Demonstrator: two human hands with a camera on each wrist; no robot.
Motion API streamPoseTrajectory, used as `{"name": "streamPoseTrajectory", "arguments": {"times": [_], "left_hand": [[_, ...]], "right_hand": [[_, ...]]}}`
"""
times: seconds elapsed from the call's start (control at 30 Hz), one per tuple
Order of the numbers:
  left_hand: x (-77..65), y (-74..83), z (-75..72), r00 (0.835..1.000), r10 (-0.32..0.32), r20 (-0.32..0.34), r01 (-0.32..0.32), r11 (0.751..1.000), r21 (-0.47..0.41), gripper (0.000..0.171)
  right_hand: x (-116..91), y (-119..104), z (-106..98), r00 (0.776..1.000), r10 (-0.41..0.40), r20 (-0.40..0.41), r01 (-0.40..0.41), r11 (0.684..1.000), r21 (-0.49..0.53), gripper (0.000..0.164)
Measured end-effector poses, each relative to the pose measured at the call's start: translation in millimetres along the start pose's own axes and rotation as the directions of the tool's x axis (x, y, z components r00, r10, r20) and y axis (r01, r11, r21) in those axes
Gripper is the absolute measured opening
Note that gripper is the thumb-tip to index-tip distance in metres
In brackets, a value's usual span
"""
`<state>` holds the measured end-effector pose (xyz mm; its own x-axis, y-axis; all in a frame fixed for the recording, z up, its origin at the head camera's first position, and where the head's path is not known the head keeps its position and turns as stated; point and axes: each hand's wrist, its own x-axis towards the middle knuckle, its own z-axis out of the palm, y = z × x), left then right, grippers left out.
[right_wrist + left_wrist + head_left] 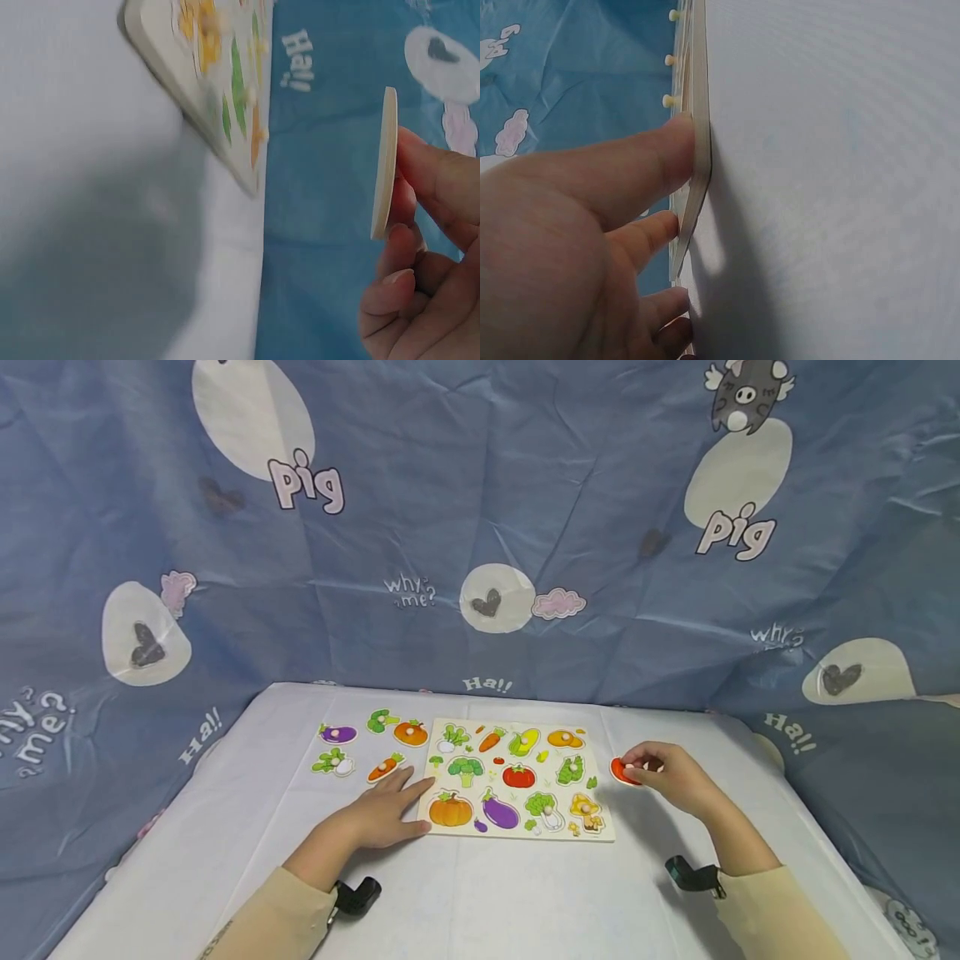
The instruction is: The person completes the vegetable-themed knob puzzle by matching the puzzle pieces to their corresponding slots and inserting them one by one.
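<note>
A cream puzzle board with vegetable pictures lies on the white table. My left hand rests at its left side, fingers spread, with thumb and a fingertip against the board's edge in the left wrist view. Right of the board, my right hand pinches a red tomato puzzle piece. In the right wrist view this piece is edge-on and held off the table, its printed face hidden. Knobbed pieces sit in the board, among them a mushroom piece and a leafy cabbage piece.
Left of the board lie several loose pieces: an eggplant, a broccoli, a pumpkin, a white turnip and a carrot. A blue printed cloth hangs behind the table and along its sides.
</note>
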<state>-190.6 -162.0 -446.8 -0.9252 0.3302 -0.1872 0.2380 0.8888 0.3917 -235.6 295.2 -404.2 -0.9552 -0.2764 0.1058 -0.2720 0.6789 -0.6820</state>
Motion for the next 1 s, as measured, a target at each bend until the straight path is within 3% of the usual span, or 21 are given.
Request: {"name": "streamPoseTrajectory", "arguments": {"times": [1.0], "left_hand": [[-1.1, -0.4, -1.2, 1.000, 0.018, 0.001, -0.018, 1.000, -0.023, 0.073]], "right_hand": [[37, -56, 72, 0.994, -0.078, 0.079, 0.069, 0.992, 0.108, 0.005]]}}
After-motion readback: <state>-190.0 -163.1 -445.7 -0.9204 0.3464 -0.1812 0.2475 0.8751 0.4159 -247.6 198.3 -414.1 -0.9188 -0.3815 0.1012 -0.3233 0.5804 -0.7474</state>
